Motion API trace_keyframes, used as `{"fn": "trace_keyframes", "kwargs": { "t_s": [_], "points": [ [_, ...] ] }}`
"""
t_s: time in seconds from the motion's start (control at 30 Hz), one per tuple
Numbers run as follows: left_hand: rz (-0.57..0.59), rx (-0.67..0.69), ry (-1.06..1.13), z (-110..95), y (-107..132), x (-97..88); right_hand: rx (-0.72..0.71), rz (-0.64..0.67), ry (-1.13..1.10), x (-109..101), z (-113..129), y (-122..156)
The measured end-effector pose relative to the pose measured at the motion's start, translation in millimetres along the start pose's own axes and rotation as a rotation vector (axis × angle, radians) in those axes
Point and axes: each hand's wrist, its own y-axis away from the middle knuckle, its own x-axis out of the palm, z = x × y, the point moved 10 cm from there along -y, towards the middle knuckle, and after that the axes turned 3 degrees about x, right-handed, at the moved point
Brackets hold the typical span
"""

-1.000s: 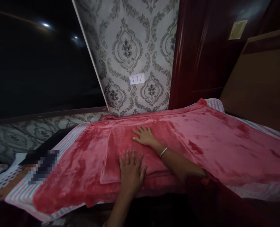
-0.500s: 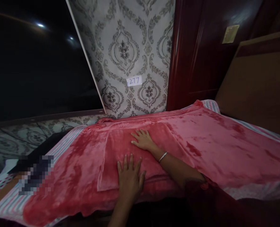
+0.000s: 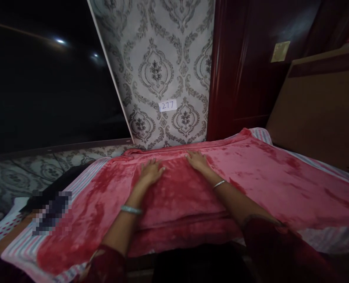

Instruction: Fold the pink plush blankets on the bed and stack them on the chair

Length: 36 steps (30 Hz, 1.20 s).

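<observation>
A folded red plush cloth [image 3: 180,196] lies on a larger red plush blanket [image 3: 280,184] spread over a bed. My left hand [image 3: 150,172] rests flat near the folded cloth's far left corner, fingers spread. My right hand [image 3: 197,160] lies flat at its far right edge, fingers stretched toward the wall. Both wrists wear bangles. Neither hand holds anything.
A striped sheet [image 3: 21,243] shows under the blanket at the left. Patterned wallpaper with a label reading 277 [image 3: 168,105] stands behind the bed. A dark red wooden door [image 3: 239,78] and a brown headboard [image 3: 322,114] are at the right. A blurred dark object [image 3: 52,212] lies at the left.
Both hands have slid away from me across the folded cloth to its far edge, the left hand going from the near edge to the far left corner.
</observation>
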Motion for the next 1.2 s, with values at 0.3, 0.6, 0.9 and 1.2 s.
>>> {"fn": "trace_keyframes", "kwargs": {
  "t_s": [0.3, 0.6, 0.9, 1.2],
  "points": [
    [-0.025, -0.118, -0.128, 39, -27, 58.8, -0.007, -0.019, 0.137, 46, -18, 17],
    [-0.038, -0.121, -0.121, 41, -30, 68.6, -0.052, -0.146, 0.132, 45, -20, 19],
    [-0.062, -0.111, -0.124, 40, -28, 70.1, -0.041, -0.118, 0.113, 49, -22, 20],
    [0.11, -0.096, -0.067, 35, -8, 37.4, -0.058, 0.146, 0.112, 31, -23, 35]
  ]
}}
